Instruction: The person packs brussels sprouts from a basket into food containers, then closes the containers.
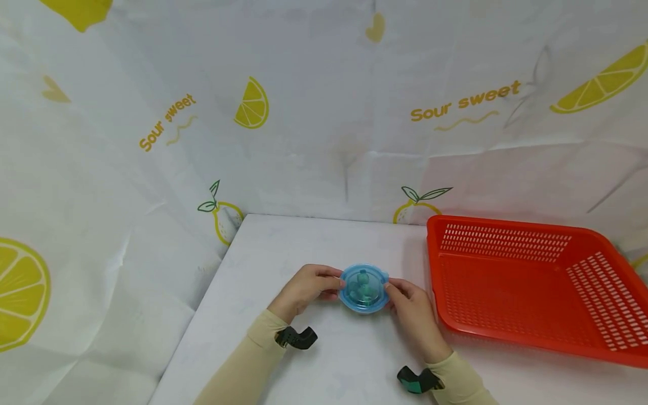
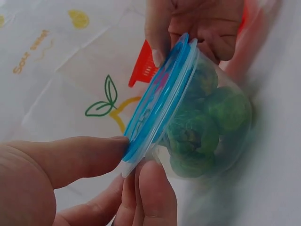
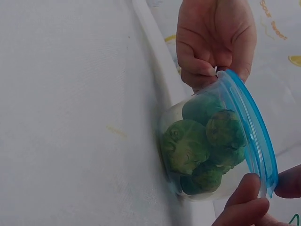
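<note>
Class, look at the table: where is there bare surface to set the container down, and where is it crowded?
Bare table lies behind the container, between the lemon-print cloth and the red basket; more lies near the sleeves. The left hand and right hand crowd the container's sides. The basket's floor is bare.

Clear tub [image 3: 207, 150] of green sprouts [image 3: 186, 146] rests on the counter [image 3: 70, 117]; both hands pinch its blue lid [image 3: 254, 122] at opposite edges.
</note>
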A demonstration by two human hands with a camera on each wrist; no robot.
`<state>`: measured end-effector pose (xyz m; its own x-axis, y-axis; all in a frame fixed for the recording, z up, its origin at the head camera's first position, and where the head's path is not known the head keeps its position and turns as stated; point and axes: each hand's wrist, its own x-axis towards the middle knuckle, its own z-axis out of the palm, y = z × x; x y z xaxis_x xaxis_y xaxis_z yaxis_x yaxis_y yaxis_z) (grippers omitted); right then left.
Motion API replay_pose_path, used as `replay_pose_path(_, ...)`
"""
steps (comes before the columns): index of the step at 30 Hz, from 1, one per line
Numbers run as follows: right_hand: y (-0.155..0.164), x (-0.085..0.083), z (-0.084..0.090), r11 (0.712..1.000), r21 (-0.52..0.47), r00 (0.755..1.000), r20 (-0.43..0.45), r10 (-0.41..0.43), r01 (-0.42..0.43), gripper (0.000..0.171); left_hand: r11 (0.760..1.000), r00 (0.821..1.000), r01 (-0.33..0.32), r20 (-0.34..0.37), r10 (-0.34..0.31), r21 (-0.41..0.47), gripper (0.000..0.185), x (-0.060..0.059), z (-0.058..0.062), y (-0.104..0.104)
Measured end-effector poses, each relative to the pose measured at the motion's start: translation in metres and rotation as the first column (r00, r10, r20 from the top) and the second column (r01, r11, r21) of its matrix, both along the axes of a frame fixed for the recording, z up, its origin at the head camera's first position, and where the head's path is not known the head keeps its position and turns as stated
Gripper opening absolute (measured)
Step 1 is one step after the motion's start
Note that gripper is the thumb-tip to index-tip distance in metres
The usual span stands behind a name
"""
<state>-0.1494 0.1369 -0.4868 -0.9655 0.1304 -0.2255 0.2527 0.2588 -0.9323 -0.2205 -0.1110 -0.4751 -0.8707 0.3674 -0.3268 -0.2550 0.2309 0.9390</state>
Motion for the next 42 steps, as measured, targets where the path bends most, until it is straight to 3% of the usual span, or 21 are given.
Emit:
replay_pose_path(10, 0.004, -0.0027, -0.0044, 0.989, -0.145, 1.0, 0.018, -0.016, 0.018, 0.041, 0.997, 0.998, -0.016, 0.057, 0.012, 0.077, 0.04, -0.0024, -0.0043, 0.0039)
replay_pose_path(19, 0.0037, -0.0019, -0.0028, 0.982, -0.186, 0.999, 0.027, -0.038, 0.042, 0.036, 0.995, 0.997, -0.035, 0.077, 0.028, 0.091, 0.044, 0.0006, -0.0063, 0.006)
replay_pose_path(27, 0.0035, -0.0012, -0.0022, 0.984, -0.175, 1.0, -0.001, -0.024, 0.024, 0.034, 0.994, 0.995, -0.048, 0.09, 0.039, 0.099, 0.043, 0.0005, -0.0074, 0.0063)
replay_pose_path(37, 0.0037, -0.0019, -0.0023, 0.992, -0.123, 1.0, -0.028, -0.007, 0.004, 0.033, 0.994, 0.999, -0.001, 0.052, -0.005, 0.105, 0.044, -0.002, -0.0081, 0.005)
replay_pose_path(42, 0.002, -0.004, -0.0047, 0.99, -0.143, 0.999, -0.039, -0.007, 0.002, 0.03, 0.994, 0.999, -0.034, 0.043, 0.03, 0.102, 0.042, 0.0001, -0.0082, 0.004)
